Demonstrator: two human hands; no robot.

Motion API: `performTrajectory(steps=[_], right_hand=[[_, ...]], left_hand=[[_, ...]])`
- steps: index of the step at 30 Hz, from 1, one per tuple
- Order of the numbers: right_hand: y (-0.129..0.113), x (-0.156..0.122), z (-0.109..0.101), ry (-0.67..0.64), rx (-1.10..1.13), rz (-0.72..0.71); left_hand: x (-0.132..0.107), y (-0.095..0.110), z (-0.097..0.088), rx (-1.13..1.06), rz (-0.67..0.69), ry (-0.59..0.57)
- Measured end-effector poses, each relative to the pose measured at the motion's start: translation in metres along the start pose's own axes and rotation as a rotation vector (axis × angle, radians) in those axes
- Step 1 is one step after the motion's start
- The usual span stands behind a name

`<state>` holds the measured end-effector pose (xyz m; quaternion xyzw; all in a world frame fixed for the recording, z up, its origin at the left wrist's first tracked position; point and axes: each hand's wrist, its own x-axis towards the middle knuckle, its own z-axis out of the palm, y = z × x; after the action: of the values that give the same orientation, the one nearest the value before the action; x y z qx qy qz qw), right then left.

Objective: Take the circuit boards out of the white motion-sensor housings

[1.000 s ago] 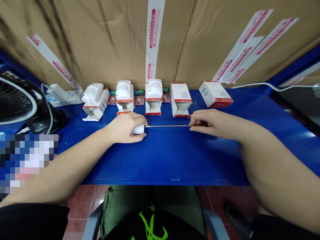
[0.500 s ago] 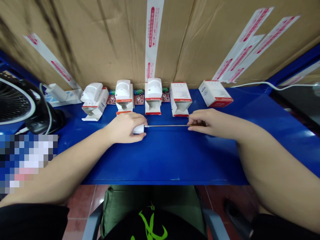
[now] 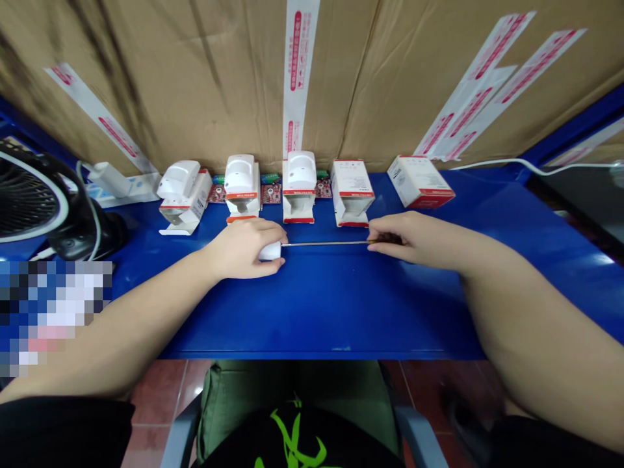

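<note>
My left hand [image 3: 246,249] is wrapped over a white detector [image 3: 270,251] on the blue table, covering most of it. Closed around a handle, my right hand [image 3: 397,236] grips a screwdriver [image 3: 326,244]. Its long thin shaft lies nearly level, pointing left, and the tip meets the detector's right end. Beyond my hands, three white detectors [image 3: 240,173] rest on top of opened boxes [image 3: 298,207]. Farther right are another opened box [image 3: 351,188] and a closed white-and-red box [image 3: 420,183].
Red circuit boards [image 3: 270,194] with green terminals sit behind the boxes. A black fan [image 3: 29,195] and a white power strip [image 3: 131,190] stand at the left. Taped cardboard [image 3: 195,78] forms the back wall. A white cable [image 3: 507,162] runs along the back right.
My right hand's fingers have shifted slightly around the screwdriver handle, and the shaft's handle end sits a touch higher. My left hand stays on the detector.
</note>
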<state>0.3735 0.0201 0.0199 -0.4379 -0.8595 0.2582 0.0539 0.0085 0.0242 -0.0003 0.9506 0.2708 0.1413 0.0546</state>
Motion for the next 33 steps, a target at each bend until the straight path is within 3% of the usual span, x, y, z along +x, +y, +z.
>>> performTrajectory(steps=[9, 24, 33], right_hand=[[0.002, 0.002, 0.005, 0.087, -0.024, -0.055], [0.002, -0.001, -0.002, 0.068, 0.016, -0.056], [0.0, -0.006, -0.007, 0.087, 0.049, -0.072]], left_hand=[[0.001, 0.002, -0.003, 0.009, -0.017, -0.022], [0.001, 0.001, -0.004, 0.006, -0.01, -0.014], [0.004, 0.016, -0.002, -0.007, -0.116, -0.031]])
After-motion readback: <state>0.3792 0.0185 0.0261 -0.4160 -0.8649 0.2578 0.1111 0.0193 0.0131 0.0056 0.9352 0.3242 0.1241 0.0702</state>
